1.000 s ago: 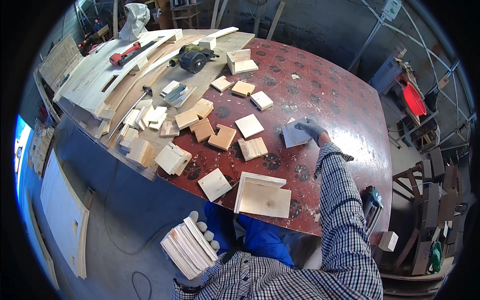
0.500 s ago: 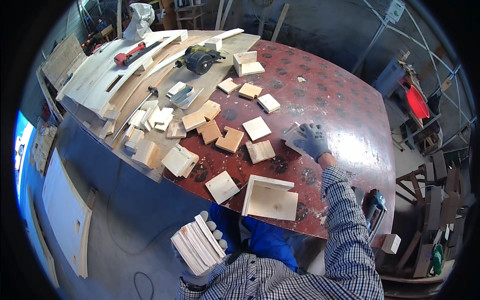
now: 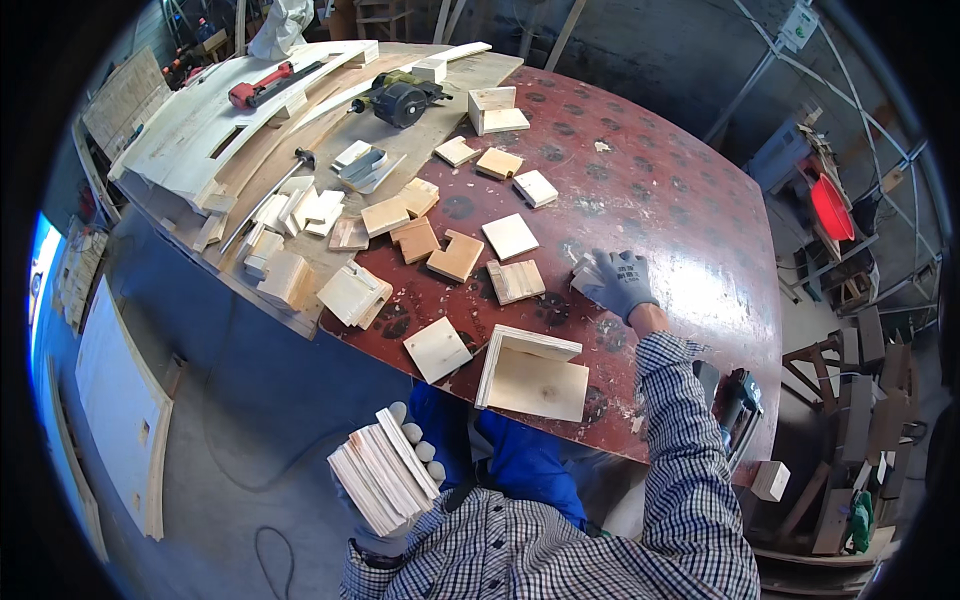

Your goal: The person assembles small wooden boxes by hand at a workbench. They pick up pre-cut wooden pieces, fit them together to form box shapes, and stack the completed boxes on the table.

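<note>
I've L hand [image 3: 412,433] curled round wood stack [image 3: 378,476], R hand [image 3: 624,282] over wood pc [image 3: 580,269], grip unclear; prob. pickup, needs firm pinch nxt.

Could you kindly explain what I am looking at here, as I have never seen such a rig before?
There is no machine here: a person is working by hand. The view comes from a wide fisheye camera worn on the head, looking down, so straight edges appear bent. The gloved left hand holds a stack of thin wooden pieces. The gloved right hand is over a pale wooden piece on the dark red tabletop. Wooden blocks and an L-shaped wooden assembly lie there too.
</note>
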A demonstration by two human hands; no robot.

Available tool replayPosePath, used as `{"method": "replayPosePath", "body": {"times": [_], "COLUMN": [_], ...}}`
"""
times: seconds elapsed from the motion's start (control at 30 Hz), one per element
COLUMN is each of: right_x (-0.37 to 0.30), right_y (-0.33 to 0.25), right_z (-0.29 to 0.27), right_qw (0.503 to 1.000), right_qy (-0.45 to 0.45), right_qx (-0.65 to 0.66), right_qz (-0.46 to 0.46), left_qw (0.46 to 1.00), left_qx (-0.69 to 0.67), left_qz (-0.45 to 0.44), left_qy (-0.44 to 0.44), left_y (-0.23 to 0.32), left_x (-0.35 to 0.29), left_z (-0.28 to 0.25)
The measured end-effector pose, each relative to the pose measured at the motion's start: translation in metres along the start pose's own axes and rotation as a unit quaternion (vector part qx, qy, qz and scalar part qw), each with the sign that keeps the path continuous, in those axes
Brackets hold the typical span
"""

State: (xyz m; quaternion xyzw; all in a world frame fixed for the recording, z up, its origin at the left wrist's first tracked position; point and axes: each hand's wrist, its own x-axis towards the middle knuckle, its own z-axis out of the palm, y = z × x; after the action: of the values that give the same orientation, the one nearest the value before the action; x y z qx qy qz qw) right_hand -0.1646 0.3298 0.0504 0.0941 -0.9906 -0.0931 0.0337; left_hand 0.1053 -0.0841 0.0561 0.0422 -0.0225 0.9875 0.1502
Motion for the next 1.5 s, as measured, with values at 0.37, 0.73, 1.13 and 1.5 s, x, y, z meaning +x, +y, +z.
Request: {"method": "replayPosePath", "body": {"times": [0.37, 0.73, 1.13, 1.5], "right_x": [0.123, 0.184, 0.11, -0.032], "right_y": [-0.034, -0.077, -0.069, 0.032], "right_z": [0.014, 0.055, -0.019, -0.026], "right_qw": [0.701, 0.844, 0.959, 0.99], "right_qy": [-0.083, -0.22, 0.097, -0.14], "right_qx": [0.703, 0.485, 0.266, 0.02], "right_qz": [0.09, 0.067, 0.019, -0.002], "left_qw": [0.999, 0.998, 0.999, 0.999], "left_qx": [0.031, 0.022, 0.009, -0.036], "left_qz": [0.021, 0.059, 0.044, -0.009], "left_qy": [0.012, -0.014, -0.021, -0.014], "left_y": [-0.002, 0.012, 0.01, 0.003], "left_x": [-0.001, -0.005, 0.0, -0.003], "left_z": [0.002, -0.002, -0.005, -0.016]}}
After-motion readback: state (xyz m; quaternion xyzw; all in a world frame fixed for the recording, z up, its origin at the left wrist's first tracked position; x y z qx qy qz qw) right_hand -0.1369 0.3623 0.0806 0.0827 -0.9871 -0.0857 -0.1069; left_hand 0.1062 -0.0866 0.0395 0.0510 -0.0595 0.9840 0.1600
